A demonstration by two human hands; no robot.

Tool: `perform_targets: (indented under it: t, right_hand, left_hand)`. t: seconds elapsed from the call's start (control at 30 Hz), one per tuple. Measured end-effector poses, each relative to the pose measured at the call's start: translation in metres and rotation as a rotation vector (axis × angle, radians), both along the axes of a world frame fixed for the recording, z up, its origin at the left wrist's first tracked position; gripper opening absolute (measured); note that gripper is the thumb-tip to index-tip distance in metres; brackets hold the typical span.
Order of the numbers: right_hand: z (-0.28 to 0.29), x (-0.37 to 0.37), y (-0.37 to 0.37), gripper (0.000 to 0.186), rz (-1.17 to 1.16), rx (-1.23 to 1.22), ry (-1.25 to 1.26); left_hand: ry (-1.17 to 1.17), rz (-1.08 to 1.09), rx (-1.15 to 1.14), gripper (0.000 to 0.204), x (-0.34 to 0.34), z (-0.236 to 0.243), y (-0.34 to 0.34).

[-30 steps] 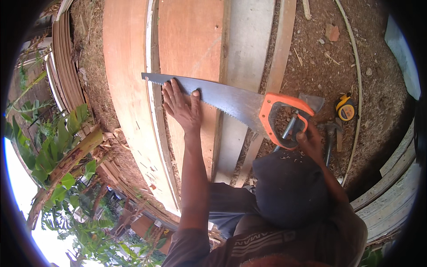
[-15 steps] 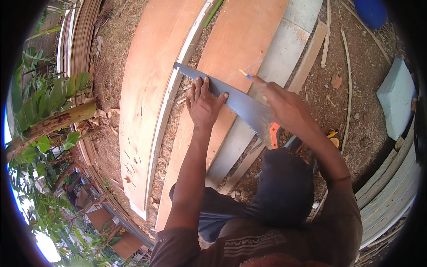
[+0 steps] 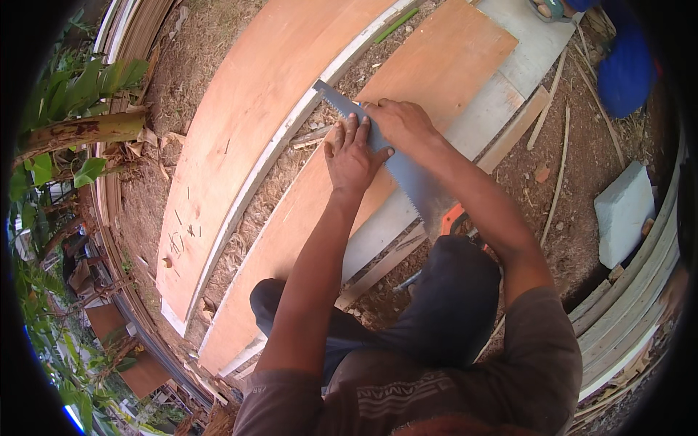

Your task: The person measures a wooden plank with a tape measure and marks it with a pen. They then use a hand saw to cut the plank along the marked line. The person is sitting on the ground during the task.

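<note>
Moved since the earlier frame: the right hand (image 3: 400,127) has gone from above the handle end of the saw (image 3: 411,171) up along the blade toward its tip; the left hand (image 3: 352,156) stays on the blade.
Left hand: fingers spread and laid on the blade, thumb apart from them and also on the metal, not wrapped round it.
Right hand: fingers drawn together on a pencil (image 3: 357,105), mostly hidden, at the blade's smooth edge, just beside the left fingertips.
Saw: directly under the left hand, lying slantwise, toothed edge toward the person; its tip lies beyond the fingers and its orange handle (image 3: 452,218) well back below the right forearm, near the knee (image 3: 462,272).
Plywood strip (image 3: 451,54): beneath the blade and both hands.
Grey-white board (image 3: 476,120): along the strip's right side, passing under the blade.
Wide plywood panel (image 3: 240,123): left of the strip, its white edge reached by the saw tip; thin dark bits lie on it.
Narrow plank (image 3: 512,131): right of the grey-white board.
White block (image 3: 625,213): on the ground, far right.
Another person's foot (image 3: 547,9): at the top, partly cut off.
</note>
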State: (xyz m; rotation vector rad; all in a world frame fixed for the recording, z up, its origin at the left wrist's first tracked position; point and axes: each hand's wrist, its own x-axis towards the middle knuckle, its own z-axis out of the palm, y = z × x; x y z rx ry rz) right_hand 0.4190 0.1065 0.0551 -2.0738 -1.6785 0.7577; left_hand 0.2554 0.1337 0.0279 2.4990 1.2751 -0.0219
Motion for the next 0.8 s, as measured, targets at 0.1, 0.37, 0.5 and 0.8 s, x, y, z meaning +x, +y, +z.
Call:
perform_targets:
  t: [0.1,0.37,0.5,0.8]
  right_hand:
    - [0.017,0.006,-0.019,0.028,0.098,0.052,-0.119]
    - [0.055,0.027,-0.130,0.039,0.211,-0.271,-0.351]
    - [0.065,0.046,-0.186,0.044,0.160,-0.325,-0.379]
    - [0.042,0.006,-0.100,0.043,-0.022,0.190,-0.180]
  left_hand:
    - [0.028,-0.028,0.086,0.086,0.000,-0.002,-0.001]
    - [0.129,0.030,-0.036,0.092,0.006,0.002,-0.001]
    - [0.109,0.023,-0.035,0.092,0.004,0.000,-0.001]
    - [0.043,0.019,-0.030,0.092,0.004,-0.005,0.000]
